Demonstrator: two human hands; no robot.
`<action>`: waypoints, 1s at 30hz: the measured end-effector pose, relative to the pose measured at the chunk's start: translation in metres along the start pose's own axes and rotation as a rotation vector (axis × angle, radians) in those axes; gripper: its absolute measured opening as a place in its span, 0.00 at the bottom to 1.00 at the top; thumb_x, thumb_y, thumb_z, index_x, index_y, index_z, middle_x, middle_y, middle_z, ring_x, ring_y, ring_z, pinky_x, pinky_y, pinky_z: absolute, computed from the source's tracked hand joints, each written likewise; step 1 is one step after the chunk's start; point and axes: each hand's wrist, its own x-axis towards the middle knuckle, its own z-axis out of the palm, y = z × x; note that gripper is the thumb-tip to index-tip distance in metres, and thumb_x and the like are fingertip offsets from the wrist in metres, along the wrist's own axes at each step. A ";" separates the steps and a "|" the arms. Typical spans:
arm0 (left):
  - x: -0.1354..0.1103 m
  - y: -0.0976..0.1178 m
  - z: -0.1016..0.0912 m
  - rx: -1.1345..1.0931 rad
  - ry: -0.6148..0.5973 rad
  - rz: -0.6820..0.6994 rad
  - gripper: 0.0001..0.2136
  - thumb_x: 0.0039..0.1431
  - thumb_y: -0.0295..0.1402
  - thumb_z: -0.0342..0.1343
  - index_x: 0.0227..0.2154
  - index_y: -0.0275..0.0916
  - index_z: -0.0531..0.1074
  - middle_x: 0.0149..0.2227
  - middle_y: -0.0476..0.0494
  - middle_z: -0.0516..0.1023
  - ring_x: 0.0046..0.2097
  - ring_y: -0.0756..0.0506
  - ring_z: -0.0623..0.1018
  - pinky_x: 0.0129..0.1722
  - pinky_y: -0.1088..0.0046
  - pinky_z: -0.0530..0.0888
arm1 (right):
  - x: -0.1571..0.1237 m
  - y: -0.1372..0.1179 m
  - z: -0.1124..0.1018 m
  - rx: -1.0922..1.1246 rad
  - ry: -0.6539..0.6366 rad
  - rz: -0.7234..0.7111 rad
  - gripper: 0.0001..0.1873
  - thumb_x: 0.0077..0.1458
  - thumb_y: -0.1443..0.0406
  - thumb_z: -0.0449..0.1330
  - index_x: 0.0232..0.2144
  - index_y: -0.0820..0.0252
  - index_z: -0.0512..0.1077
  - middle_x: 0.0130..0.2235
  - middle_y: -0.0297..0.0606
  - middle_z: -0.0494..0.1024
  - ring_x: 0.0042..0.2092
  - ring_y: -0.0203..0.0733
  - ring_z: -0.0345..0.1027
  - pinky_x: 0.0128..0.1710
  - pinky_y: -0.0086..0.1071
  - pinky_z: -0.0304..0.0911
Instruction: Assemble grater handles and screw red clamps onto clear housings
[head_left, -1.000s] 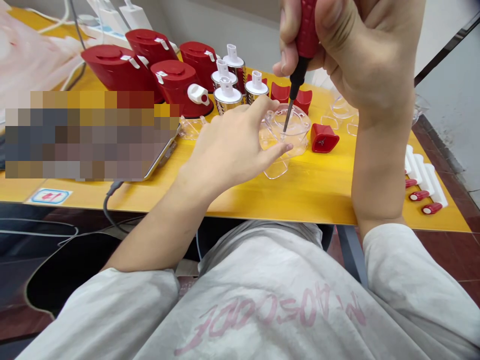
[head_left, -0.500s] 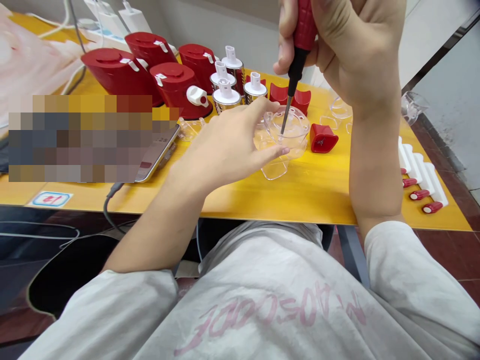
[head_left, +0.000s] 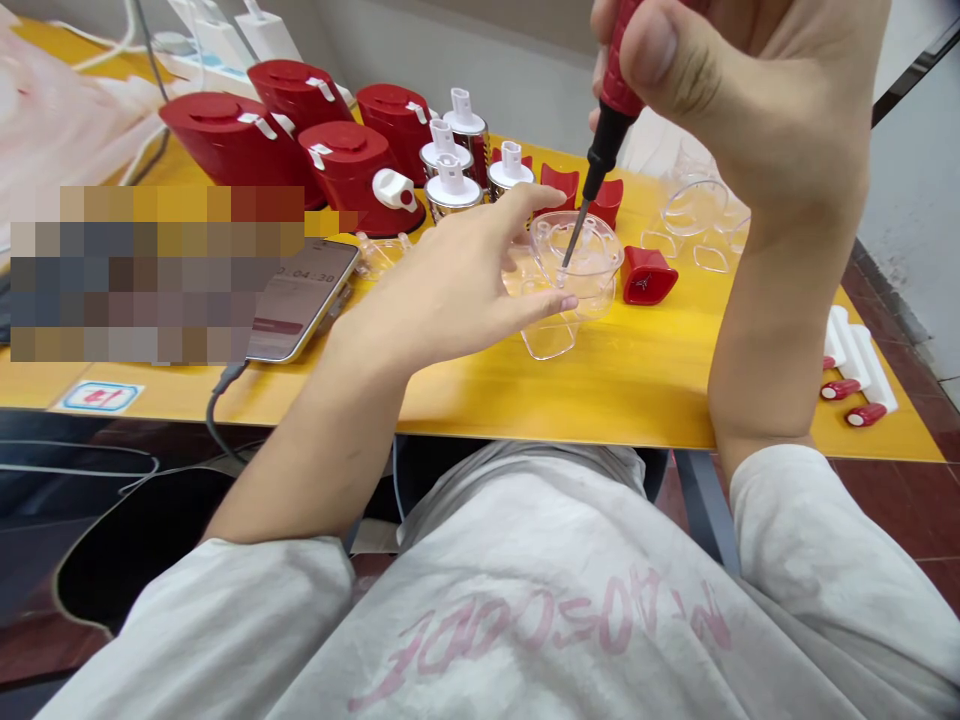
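Observation:
My left hand [head_left: 472, 275] is wrapped around the side of a clear plastic container [head_left: 592, 290] on the yellow table, thumb in front and fingers behind. My right hand [head_left: 742, 100] is closed on the red and black handle of a screwdriver [head_left: 611, 130]. The screwdriver leans to the right, and its metal tip reaches into the clear container near the front wall. Whether a screw sits under the tip is too small to see. A small red plastic part [head_left: 649, 276] lies just right of the container.
Several red oval housings [head_left: 349, 165] and metal cylinders with white tops [head_left: 454, 185] stand at the back. A phone [head_left: 307, 300] lies on the left. More clear parts [head_left: 697, 210] are behind my right forearm; white handles with red grips [head_left: 866, 375] lie at the right edge.
My right hand has shifted to the right, tilting the screwdriver further that way, while its tip stays in about the same spot. My left hand and the container have hardly moved.

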 end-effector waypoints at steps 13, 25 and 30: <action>0.005 -0.004 0.003 -0.017 0.041 0.013 0.38 0.63 0.66 0.64 0.72 0.59 0.71 0.70 0.50 0.81 0.69 0.24 0.80 0.70 0.38 0.76 | 0.008 0.014 0.011 0.229 -0.122 -0.051 0.21 0.64 0.59 0.54 0.47 0.76 0.66 0.40 0.21 0.82 0.39 0.19 0.81 0.44 0.22 0.82; 0.002 -0.004 0.010 0.005 0.116 0.022 0.36 0.64 0.67 0.62 0.71 0.62 0.71 0.68 0.47 0.83 0.71 0.24 0.79 0.69 0.38 0.76 | 0.001 -0.012 0.016 0.004 -0.002 0.111 0.21 0.64 0.58 0.59 0.48 0.74 0.68 0.36 0.22 0.77 0.40 0.18 0.79 0.41 0.11 0.77; 0.006 -0.004 0.004 0.005 0.059 0.043 0.37 0.62 0.67 0.65 0.70 0.57 0.74 0.69 0.43 0.79 0.72 0.22 0.76 0.74 0.33 0.72 | 0.000 -0.007 0.017 0.120 -0.090 0.048 0.24 0.62 0.60 0.59 0.57 0.65 0.68 0.38 0.17 0.81 0.41 0.17 0.79 0.44 0.12 0.77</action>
